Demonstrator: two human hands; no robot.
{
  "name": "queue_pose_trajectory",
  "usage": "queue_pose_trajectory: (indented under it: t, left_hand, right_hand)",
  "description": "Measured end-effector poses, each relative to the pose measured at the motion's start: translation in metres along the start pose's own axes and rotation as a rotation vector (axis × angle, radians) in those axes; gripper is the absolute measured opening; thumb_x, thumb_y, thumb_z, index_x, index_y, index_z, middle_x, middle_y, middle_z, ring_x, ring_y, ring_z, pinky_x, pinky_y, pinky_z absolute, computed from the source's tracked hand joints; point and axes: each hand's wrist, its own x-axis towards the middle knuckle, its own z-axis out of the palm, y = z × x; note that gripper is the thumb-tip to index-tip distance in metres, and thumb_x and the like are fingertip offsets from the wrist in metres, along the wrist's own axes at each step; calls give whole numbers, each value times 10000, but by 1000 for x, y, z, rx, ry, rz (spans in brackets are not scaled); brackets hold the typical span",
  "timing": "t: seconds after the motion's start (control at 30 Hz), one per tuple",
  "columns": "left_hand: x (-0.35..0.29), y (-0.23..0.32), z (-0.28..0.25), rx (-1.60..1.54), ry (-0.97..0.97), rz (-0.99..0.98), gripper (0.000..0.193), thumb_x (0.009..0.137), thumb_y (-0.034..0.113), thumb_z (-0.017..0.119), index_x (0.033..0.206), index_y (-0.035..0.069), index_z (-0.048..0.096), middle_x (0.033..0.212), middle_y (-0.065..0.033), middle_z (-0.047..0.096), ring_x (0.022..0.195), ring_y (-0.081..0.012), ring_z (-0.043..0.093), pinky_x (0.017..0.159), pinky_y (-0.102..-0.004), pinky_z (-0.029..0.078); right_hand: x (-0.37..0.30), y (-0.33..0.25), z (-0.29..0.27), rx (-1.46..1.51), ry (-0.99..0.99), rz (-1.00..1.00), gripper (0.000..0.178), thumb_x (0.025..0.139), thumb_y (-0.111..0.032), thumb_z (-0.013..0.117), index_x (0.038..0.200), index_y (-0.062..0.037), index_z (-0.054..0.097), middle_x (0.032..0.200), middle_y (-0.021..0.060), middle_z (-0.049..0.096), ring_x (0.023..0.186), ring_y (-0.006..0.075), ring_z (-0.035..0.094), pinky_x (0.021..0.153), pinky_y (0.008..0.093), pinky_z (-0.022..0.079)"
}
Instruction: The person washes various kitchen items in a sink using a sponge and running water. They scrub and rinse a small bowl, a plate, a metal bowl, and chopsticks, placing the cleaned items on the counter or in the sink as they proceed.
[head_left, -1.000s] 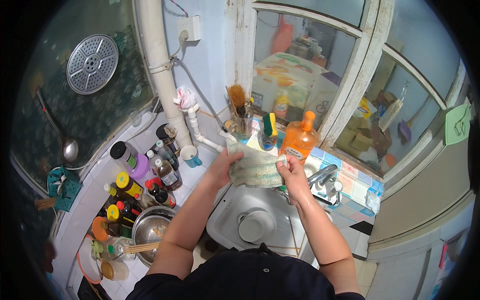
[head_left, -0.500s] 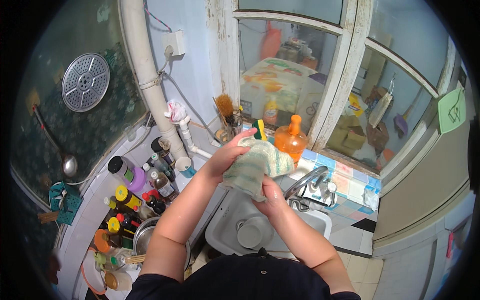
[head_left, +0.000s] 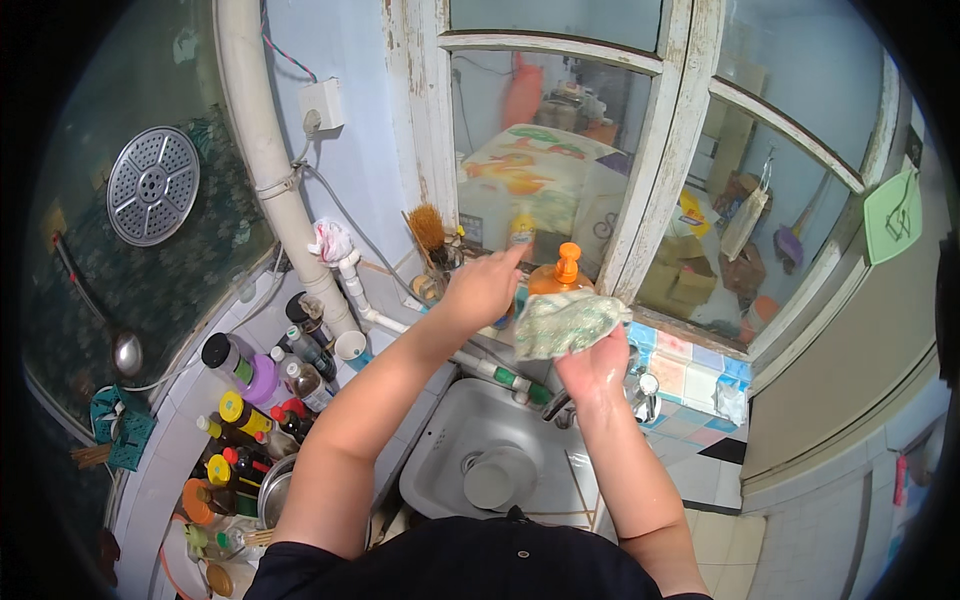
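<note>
A damp-looking, pale cream and green dishcloth (head_left: 570, 326) lies bunched over my right hand (head_left: 597, 368), which is closed on it below the orange pump bottle (head_left: 558, 280). The cloth covers the lower part of that bottle. My left hand (head_left: 484, 292) is off the cloth, over the window ledge between the bottle and a jar with a brown brush (head_left: 427, 228). Its index finger is stretched out; its other fingers are largely hidden. Below both hands is the grey sink (head_left: 425, 455), where a pale round bowl (head_left: 492, 482) sits near the drain.
Several sauce bottles (head_left: 240, 410) crowd the counter at left, beside a metal pot (head_left: 275, 492). A pale blue cup (head_left: 352, 348) stands near the white pipe (head_left: 285, 200). The faucet (head_left: 560, 405) reaches over the sink from the right. A wooden-framed window (head_left: 640, 180) rises behind.
My left hand has let go of the dishcloth and moved to the ledge. The right hand has carried the cloth rightward, in front of the orange bottle. The yellow-green sponge is now out of sight.
</note>
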Motion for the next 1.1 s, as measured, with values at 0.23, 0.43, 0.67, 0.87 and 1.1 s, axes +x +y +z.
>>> queue_pose_trajectory:
  t: [0.23,0.43,0.67,0.87,1.1]
  left_hand:
    - [62,-4,49,-176,-74,339,508,786,-47,425,1280,70,395,1332,-105,389,1195,-261,403,1040,-368,273]
    - [61,-5,61,-92,-34,386,499,785,-39,388,1266,90,428,1321,-86,410,1207,-241,398,1052,-398,239]
    - [51,0,57,34,-70,348,539,756,-44,383,1263,127,440,1322,-47,420,1224,-222,389,1078,-432,134]
    - [52,1,48,70,-143,278,548,763,-56,392,1271,145,434,1348,-23,388,1273,-201,314,1085,-431,81]
    - [-13,-24,33,-1037,-48,-179,414,881,120,369,1288,41,366,1324,-117,398,1249,-215,345,1052,-402,206]
  right_hand:
    - [40,-13,-8,93,92,-7,406,881,-268,287,1167,-30,450,1222,133,462,1139,304,426,995,455,295]
    - [43,-14,-3,105,113,1,442,886,-282,277,1218,-24,413,1280,138,416,1190,303,386,1019,453,267]
    - [47,-13,-8,109,65,7,474,897,-296,243,1259,-19,373,1302,138,397,1205,302,375,1027,446,258]
    - [48,-14,-11,72,84,-27,469,900,-286,245,1252,-8,377,1297,143,401,1196,304,385,1018,447,275]
    - [-12,8,10,42,-7,182,455,908,-266,256,1250,8,382,1272,166,428,1179,311,404,1007,442,295]
